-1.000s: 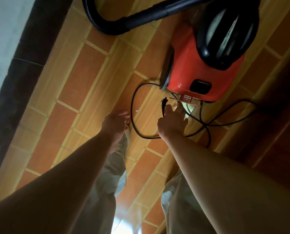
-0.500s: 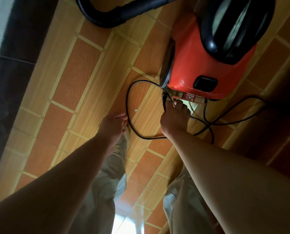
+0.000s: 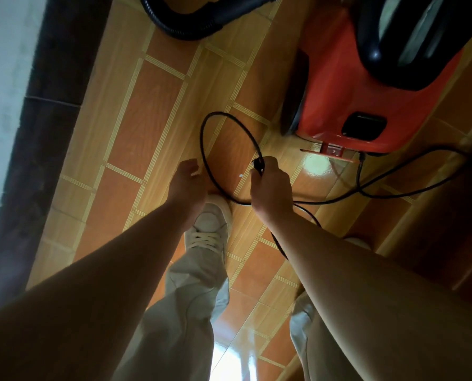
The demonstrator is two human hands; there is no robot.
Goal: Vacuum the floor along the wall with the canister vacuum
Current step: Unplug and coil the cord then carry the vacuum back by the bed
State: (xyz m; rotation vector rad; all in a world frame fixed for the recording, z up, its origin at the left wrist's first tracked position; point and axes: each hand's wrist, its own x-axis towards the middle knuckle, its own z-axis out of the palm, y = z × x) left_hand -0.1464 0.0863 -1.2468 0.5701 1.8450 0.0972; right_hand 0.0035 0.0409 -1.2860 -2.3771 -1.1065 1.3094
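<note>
Reviewer: Vacuum spot?
Annotator: Red canister vacuum [image 3: 339, 100] sits on the tiled floor [image 3: 152, 127], well apart from the wall [image 3: 4, 78]. Both hands are on the person's side of it, and neither touches it.
Reviewer: Right hand?
Annotator: Right hand [image 3: 270, 188] is near the vacuum's rear edge. Its fingers are curled and pinch the black plug [image 3: 259, 164] of the power cord [image 3: 210, 166].
Reviewer: Cord path?
Annotator: It loops out on the wall side of the vacuum, comes back under the right wrist, then runs to the vacuum's rear.
Reviewer: Left hand?
Annotator: Left hand [image 3: 186, 185] is farther from the vacuum than the right, toward the wall. Its fingers are loosely bent and hold nothing. The cord loop passes just beside them; can't tell if they touch.
Reviewer: Rest?
Annotator: Black hose [image 3: 185, 26] curves on the floor off the vacuum's front. A dark baseboard [image 3: 53, 64] runs along the wall. A white shoe [image 3: 210, 226] shows between the forearms.
</note>
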